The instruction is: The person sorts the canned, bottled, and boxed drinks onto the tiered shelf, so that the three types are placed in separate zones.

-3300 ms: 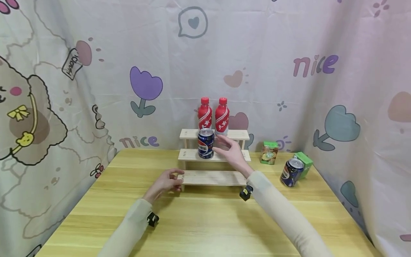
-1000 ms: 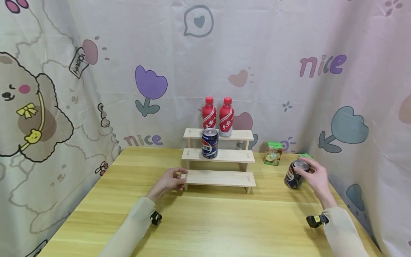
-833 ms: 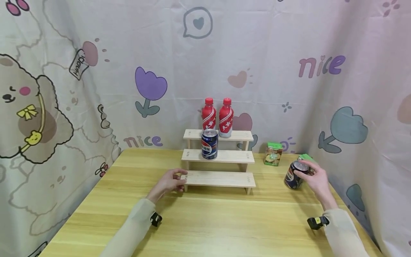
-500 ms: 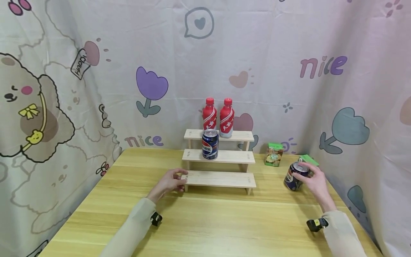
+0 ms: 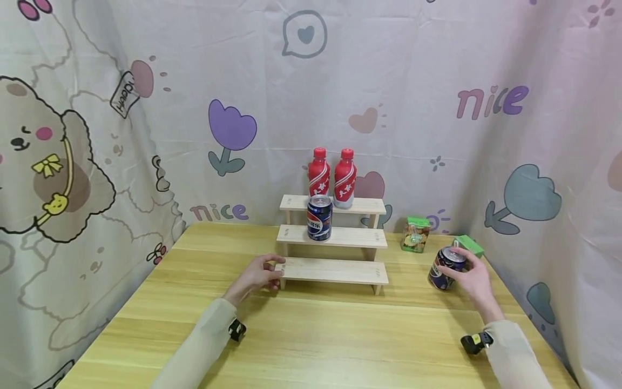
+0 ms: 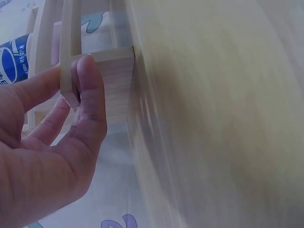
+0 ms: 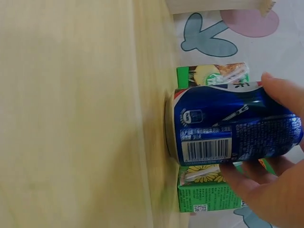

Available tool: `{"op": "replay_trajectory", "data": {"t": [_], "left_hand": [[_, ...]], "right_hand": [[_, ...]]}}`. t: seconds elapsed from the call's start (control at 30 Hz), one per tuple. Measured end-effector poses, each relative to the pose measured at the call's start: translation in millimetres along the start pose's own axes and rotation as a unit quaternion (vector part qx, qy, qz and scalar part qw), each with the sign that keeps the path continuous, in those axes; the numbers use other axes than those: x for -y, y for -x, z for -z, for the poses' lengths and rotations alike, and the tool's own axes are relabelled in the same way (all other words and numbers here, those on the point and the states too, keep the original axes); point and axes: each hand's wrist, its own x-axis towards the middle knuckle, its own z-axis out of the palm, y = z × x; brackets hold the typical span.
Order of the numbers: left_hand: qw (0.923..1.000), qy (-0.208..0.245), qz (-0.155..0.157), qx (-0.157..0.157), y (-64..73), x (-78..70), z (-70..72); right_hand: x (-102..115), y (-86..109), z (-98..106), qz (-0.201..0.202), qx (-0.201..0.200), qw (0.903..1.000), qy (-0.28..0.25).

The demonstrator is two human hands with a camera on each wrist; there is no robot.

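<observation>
My left hand (image 5: pixel 255 274) pinches the left end of the lowest step of a three-tier wooden stand (image 5: pixel 335 269); in the left wrist view the thumb and a finger (image 6: pixel 91 78) lie on either side of that board. At the right, my right hand (image 5: pixel 473 276) grips a dark blue cola can (image 5: pixel 444 268) near its top, thumb on one side and fingers on the other. The can is upright, its base at or very near the table. Another blue cola can (image 5: pixel 319 219) stands on the middle step. Two red bottles (image 5: pixel 344 181) stand on the top step.
Behind the gripped can is a green drink carton (image 5: pixel 468 246), partly hidden. A second green carton (image 5: pixel 415 235) stands upright between it and the stand. The wooden table (image 5: pixel 311 335) meets a patterned curtain (image 5: pixel 408 70) at the back and sides.
My right hand has left the middle-step can and taken hold of the right-hand can. That can has since shifted slightly left and nearer, showing more of the carton behind. My left hand stays put.
</observation>
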Motion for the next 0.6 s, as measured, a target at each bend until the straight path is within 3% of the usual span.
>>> {"op": "replay_trajectory", "data": {"t": [0.33, 0.6], "left_hand": [[1.0000, -0.005, 0.004, -0.004, -2.8, 1.1, -1.1], [0.9998, -0.012, 0.009, -0.011, -2.3, 1.4, -0.3]], "right_hand": [[2.4, 0.4, -4.7, -0.018, -0.015, 0.9997, 0.001], [15.1, 2.4, -11.9, -0.007, -0.007, 0.9999, -0.003]]}}
